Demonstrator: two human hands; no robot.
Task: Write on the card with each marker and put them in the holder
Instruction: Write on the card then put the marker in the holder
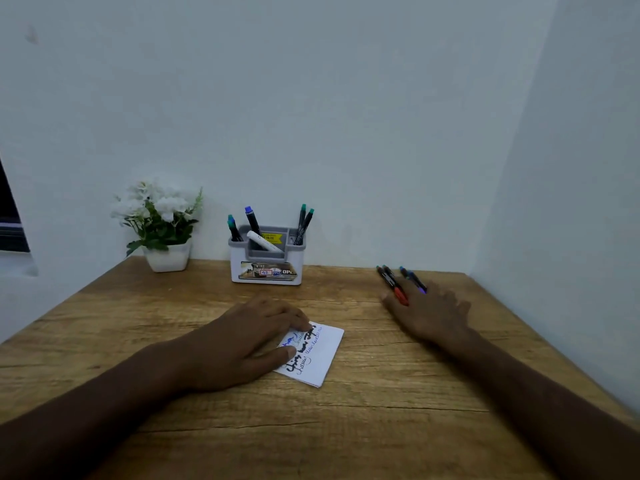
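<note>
A white card (pixel 323 355) with several lines of black and blue writing lies on the wooden desk (pixel 381 410). My left hand (pixel 242 341) rests flat on the card's left part, fingers spread, pinning it down. My right hand (pixel 433 315) reaches to the far right, fingers stretched over a small group of loose markers (pixel 394 284), red-capped and blue-capped; the fingertips touch them but do not visibly grip any. The white and grey holder (pixel 266 261) stands at the back centre with several markers upright in it and a white one leaning.
A white pot of white flowers (pixel 161 223) stands at the back left by the wall. Walls close the desk at the back and on the right. A dark window edge (pixel 10 216) shows at far left.
</note>
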